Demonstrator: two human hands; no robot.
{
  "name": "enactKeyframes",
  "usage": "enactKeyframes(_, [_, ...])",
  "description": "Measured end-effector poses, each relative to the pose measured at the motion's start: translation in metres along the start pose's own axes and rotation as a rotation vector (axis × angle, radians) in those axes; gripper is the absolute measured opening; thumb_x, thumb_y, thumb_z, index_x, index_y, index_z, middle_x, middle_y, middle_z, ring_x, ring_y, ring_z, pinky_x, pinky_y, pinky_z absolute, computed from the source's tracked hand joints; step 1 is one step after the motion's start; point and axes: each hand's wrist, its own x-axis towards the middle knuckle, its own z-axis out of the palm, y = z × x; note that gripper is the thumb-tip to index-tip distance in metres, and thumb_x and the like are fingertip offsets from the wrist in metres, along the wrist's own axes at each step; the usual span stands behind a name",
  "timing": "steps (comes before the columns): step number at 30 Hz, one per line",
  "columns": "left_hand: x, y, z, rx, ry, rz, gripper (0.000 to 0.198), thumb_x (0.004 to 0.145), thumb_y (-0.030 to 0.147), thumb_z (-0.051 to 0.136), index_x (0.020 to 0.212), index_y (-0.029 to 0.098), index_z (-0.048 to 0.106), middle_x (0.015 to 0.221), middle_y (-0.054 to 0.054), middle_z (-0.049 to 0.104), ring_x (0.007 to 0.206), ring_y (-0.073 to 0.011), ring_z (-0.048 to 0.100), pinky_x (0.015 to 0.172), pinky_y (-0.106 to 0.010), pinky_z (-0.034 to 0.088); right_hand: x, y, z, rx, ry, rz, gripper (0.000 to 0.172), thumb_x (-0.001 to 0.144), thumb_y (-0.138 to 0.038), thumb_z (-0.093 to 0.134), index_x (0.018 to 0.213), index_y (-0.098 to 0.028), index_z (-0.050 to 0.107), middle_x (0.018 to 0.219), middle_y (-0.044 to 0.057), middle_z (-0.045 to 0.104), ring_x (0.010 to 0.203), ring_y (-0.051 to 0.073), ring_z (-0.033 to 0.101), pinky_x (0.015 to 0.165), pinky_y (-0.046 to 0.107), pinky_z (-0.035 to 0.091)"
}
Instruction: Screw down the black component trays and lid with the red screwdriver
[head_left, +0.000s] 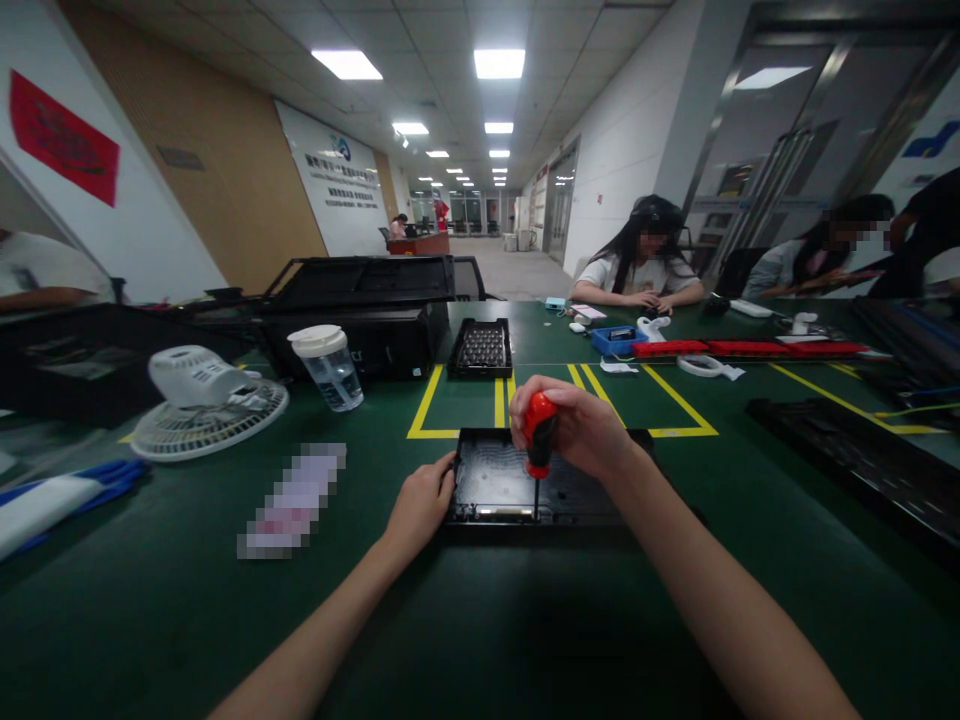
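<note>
At the time of inspection the black housing (495, 485) lay flat on the green table (480, 620), directly before the person and just inside the yellow floor-style marking (426, 402) taped on the mat. The right hand (583, 425) was closed around the red handle of a screwdriver (538, 432), held upright with its shaft pointing down into the near middle of the housing; the tip itself was too small to make out. The left hand (420, 505) was curled over the housing's left edge, bracing it against the mat. Fastening work appeared to be under way and not finished: the tool was engaged and the part was not set aside. How many fasteners were already seated could not be told, as the interior was dim and blurred. A dark compartment tray (481, 347) stood beyond the housing, well apart from both hands. A white fan (206, 405) and a lidded cup (330, 368) stood to the left. Two other people (641, 265) sat at the far right side of the table, their hands on their own work.
</note>
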Motion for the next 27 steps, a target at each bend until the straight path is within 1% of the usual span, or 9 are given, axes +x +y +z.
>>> enactKeyframes(4, [0.0, 0.0, 0.001, 0.004, 0.0, 0.001, 0.04, 0.089, 0.028, 0.033, 0.125, 0.018, 0.048, 0.104, -0.01, 0.063, 0.093, -0.0194, 0.06, 0.084, -0.031, 0.044, -0.002, -0.002, -0.003, -0.029, -0.072, 0.027, 0.022, 0.076, -0.027, 0.042, 0.079, -0.014, 0.058, 0.073, 0.005, 0.057, 0.063, 0.015, 0.056, 0.063, 0.031, 0.045])
enactKeyframes(8, [0.001, 0.0, 0.002, -0.002, -0.003, -0.004, 0.039, 0.089, 0.028, 0.034, 0.125, 0.019, 0.048, 0.105, -0.009, 0.063, 0.094, -0.0195, 0.06, 0.085, -0.031, 0.044, -0.005, -0.005, -0.006, -0.063, -0.113, 0.058, 0.02, 0.074, -0.028, 0.045, 0.081, -0.014, 0.058, 0.078, 0.006, 0.059, 0.065, 0.016, 0.057, 0.064, 0.033, 0.045])
enactKeyframes(15, [0.001, -0.001, 0.003, -0.003, -0.006, -0.011, 0.04, 0.09, 0.028, 0.033, 0.125, 0.018, 0.048, 0.106, -0.009, 0.062, 0.095, -0.0194, 0.059, 0.086, -0.031, 0.043, -0.009, -0.01, -0.012, -0.074, -0.191, 0.072, 0.019, 0.077, -0.025, 0.047, 0.086, -0.011, 0.058, 0.083, 0.008, 0.06, 0.073, 0.017, 0.059, 0.07, 0.033, 0.045])
enactKeyframes(22, [0.001, 0.0, 0.004, -0.002, -0.004, -0.007, 0.04, 0.09, 0.029, 0.033, 0.125, 0.017, 0.048, 0.105, -0.01, 0.063, 0.094, -0.02, 0.06, 0.086, -0.032, 0.043, -0.011, -0.014, -0.017, -0.091, -0.198, 0.078, 0.017, 0.081, -0.023, 0.047, 0.09, -0.011, 0.056, 0.086, 0.009, 0.06, 0.077, 0.018, 0.06, 0.074, 0.034, 0.044])
enactKeyframes(27, [0.001, 0.0, 0.004, 0.004, -0.003, -0.013, 0.041, 0.09, 0.03, 0.032, 0.125, 0.018, 0.047, 0.105, -0.01, 0.062, 0.093, -0.0204, 0.06, 0.085, -0.032, 0.044, -0.015, -0.021, -0.019, -0.167, -0.158, 0.092, 0.016, 0.082, -0.023, 0.049, 0.091, -0.012, 0.055, 0.088, 0.008, 0.06, 0.08, 0.017, 0.06, 0.077, 0.034, 0.045])
